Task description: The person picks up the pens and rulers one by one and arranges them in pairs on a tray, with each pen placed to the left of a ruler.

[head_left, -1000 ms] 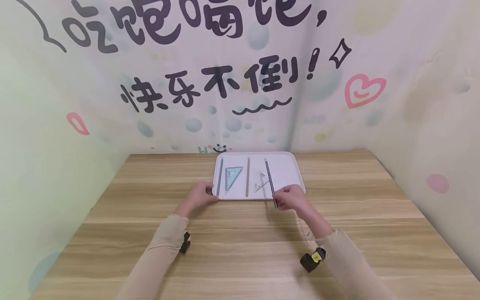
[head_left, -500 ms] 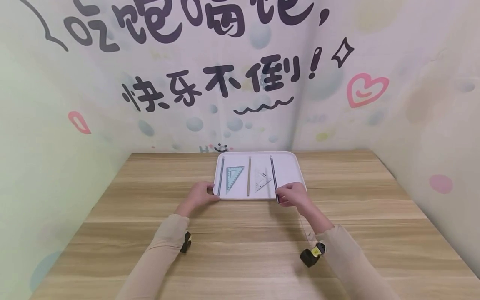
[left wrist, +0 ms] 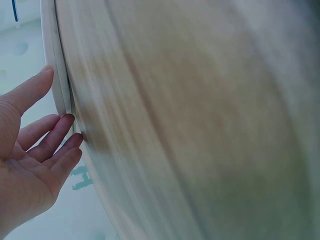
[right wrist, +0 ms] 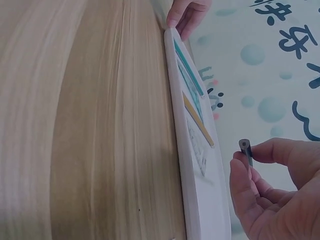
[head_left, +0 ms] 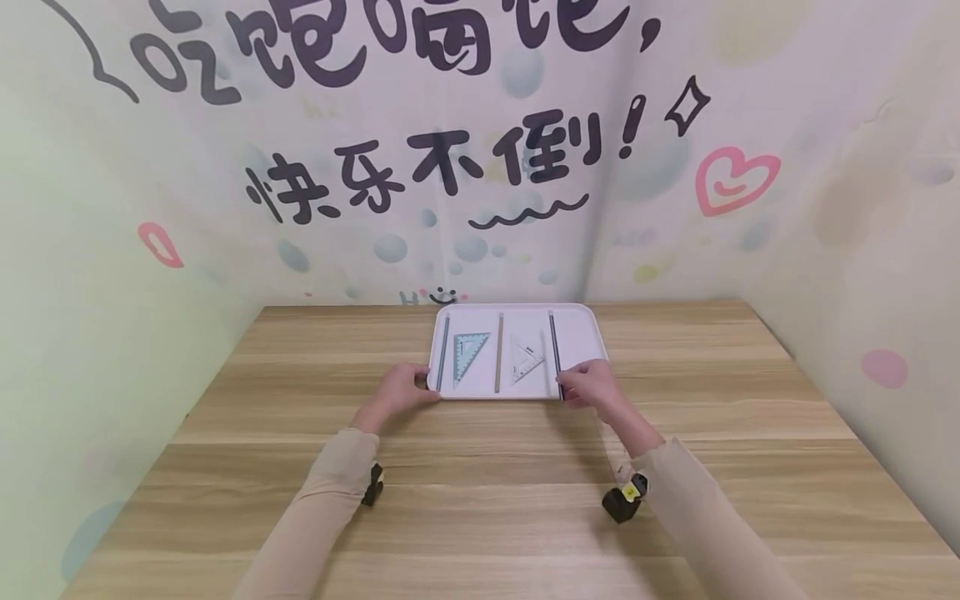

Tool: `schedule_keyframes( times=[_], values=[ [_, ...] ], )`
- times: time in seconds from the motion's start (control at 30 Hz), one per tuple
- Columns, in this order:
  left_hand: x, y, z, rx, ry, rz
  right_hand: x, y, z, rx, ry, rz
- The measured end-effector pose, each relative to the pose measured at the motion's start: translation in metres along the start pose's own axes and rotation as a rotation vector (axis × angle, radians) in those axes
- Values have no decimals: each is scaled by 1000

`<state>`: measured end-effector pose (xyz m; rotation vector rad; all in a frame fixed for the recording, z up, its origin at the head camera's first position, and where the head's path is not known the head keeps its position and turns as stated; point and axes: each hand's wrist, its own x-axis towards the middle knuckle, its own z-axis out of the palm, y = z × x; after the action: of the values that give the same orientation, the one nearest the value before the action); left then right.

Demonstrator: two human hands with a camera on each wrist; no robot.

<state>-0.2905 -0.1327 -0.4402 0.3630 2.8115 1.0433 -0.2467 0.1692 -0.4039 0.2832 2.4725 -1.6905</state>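
Note:
A white tray (head_left: pixel 581 335) lies at the far edge of the wooden table. My left hand (head_left: pixel 396 390) holds its near left corner, thumb against the front rim and fingers along the left side. My right hand (head_left: pixel 596 387) pinches the near end of a dark pencil (head_left: pixel 555 343) between thumb and fingers, over the tray's right part. In the right wrist view, the end of the dark pencil (right wrist: pixel 244 145) stands out from the fingertips. On the tray, from left to right, lie a blue-green pencil (head_left: pixel 444 350), a teal set square (head_left: pixel 459 358), a brown pencil (head_left: pixel 499 354) and a clear set square (head_left: pixel 527 364).
The wood-grain table (head_left: pixel 480 492) spreads in front of the tray. Right behind it rises a printed wall cloth (head_left: pixel 337 267). A faint see-through piece (head_left: pixel 621 468) shows by the right wrist. Each wrist wears a black camera, such as the right wrist camera (head_left: pixel 621 505).
My right hand has moved the dark pencil a little to the right and back, and its slant has lessened, so it lies more in line with the other pencils. The left hand stays at the corner.

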Motion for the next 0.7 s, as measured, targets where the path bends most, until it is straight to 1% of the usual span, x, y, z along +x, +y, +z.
schedule_keyframes(
  times=[0.2,0.37,0.47,0.7],
  values=[
    [-2,2,0,-13,-4,-13,5,0,-1,-32,27,13],
    [-3,3,-1,-14,-3,-7,9,0,-1,-51,31,32],
    [-3,3,-2,-6,-1,-5,12,0,-1,-43,38,39],
    [-3,1,-1,-1,8,-11,17,1,1,-4,25,37]
  ],
)
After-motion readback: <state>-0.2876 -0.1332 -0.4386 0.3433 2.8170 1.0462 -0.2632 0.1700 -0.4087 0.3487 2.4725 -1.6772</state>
